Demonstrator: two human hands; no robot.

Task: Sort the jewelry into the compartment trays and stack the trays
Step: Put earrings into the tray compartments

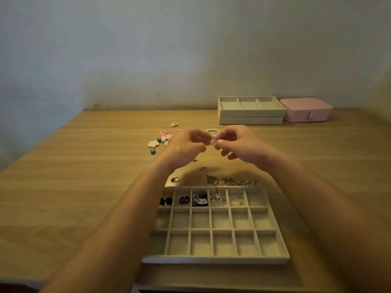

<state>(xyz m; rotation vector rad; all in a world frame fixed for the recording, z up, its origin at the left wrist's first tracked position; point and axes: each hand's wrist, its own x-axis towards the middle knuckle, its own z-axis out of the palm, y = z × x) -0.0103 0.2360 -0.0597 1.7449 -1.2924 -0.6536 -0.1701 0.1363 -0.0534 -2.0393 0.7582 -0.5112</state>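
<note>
A beige compartment tray (215,260) lies near the table's front edge; its back row holds dark earrings (184,200) and other small pieces, the two front rows look bare. My left hand (187,148) and my right hand (237,144) meet above the table behind the tray, both pinching one small clear piece of jewelry (213,141). A pearl bracelet (211,130) lies just behind the hands. Pink, white and blue earrings (160,140) are scattered to the left. Silver pieces (232,181) and small rings (175,179) lie along the tray's back edge.
Two more beige trays (250,120) are stacked at the back right by the wall, the top one with wide compartments. A shut pink jewelry box (306,109) stands to their right. The wooden table (74,176) stretches to the left.
</note>
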